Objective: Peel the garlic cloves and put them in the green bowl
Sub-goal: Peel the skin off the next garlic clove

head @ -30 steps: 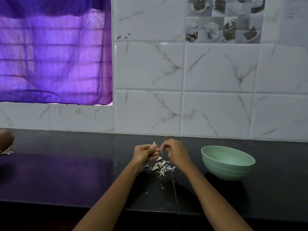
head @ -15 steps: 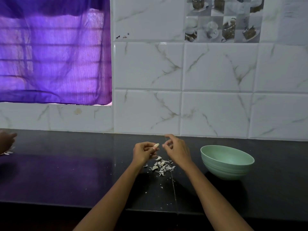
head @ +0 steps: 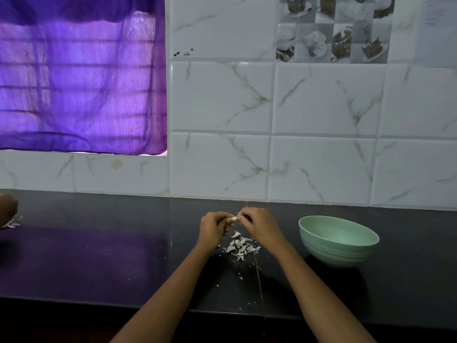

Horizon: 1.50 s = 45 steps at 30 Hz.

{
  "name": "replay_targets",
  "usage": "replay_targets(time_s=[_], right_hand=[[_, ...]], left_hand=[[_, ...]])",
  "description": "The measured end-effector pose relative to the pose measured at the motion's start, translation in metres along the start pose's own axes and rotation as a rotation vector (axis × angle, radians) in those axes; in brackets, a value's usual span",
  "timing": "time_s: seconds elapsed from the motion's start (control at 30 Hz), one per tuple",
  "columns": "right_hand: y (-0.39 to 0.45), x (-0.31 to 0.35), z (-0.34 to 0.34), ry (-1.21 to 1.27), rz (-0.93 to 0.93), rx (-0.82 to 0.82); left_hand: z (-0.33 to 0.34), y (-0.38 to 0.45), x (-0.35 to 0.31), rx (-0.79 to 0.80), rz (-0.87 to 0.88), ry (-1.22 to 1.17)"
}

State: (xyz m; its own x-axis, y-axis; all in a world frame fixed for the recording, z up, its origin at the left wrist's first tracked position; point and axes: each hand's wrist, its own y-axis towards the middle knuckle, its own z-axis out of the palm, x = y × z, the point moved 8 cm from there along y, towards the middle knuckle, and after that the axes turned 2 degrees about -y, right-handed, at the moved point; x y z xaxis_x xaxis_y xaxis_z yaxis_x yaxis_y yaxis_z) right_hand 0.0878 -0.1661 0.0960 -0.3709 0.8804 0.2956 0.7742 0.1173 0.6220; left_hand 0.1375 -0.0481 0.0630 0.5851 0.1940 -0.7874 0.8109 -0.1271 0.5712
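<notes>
A pale garlic clove [head: 234, 218] is held just above the dark counter [head: 99, 256], between both hands. My left hand [head: 214, 231] grips its left end with curled fingers. My right hand [head: 259, 225] pinches its right end with thumb and fingertips. Beneath the hands lies a small heap of white garlic skins [head: 241, 246]. The green bowl [head: 337, 240] stands on the counter to the right of my right hand; no clove shows in the part of its inside that I see.
A tiled wall [head: 272, 157] rises close behind the counter. A purple curtain [head: 81, 78] covers a window at the upper left. At the far left edge, another person's hand [head: 7, 209] sits by a few garlic skins [head: 12, 223]. The counter's front edge runs below my forearms.
My right hand lifted away from the clove with fingers spread, then came back and pinches its end again. The left hand kept its hold on the clove.
</notes>
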Motion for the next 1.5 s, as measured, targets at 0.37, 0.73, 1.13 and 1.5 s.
replay_targets(time_s=[0.37,0.73,1.13,1.5], right_hand=[[-0.001,-0.012,-0.009,0.204,0.178,-0.126],[-0.004,-0.019,0.000,0.394,0.311,-0.057],[-0.002,-0.012,0.013,0.355,0.276,0.055],[-0.004,-0.016,0.001,0.063,0.229,-0.012]], left_hand=[[0.010,-0.002,0.000,0.081,-0.120,-0.320],[0.017,-0.008,0.009,0.133,-0.292,-0.408],[0.011,-0.004,0.008,0.035,-0.318,-0.482],[0.008,-0.007,0.016,-0.033,-0.467,-0.669]])
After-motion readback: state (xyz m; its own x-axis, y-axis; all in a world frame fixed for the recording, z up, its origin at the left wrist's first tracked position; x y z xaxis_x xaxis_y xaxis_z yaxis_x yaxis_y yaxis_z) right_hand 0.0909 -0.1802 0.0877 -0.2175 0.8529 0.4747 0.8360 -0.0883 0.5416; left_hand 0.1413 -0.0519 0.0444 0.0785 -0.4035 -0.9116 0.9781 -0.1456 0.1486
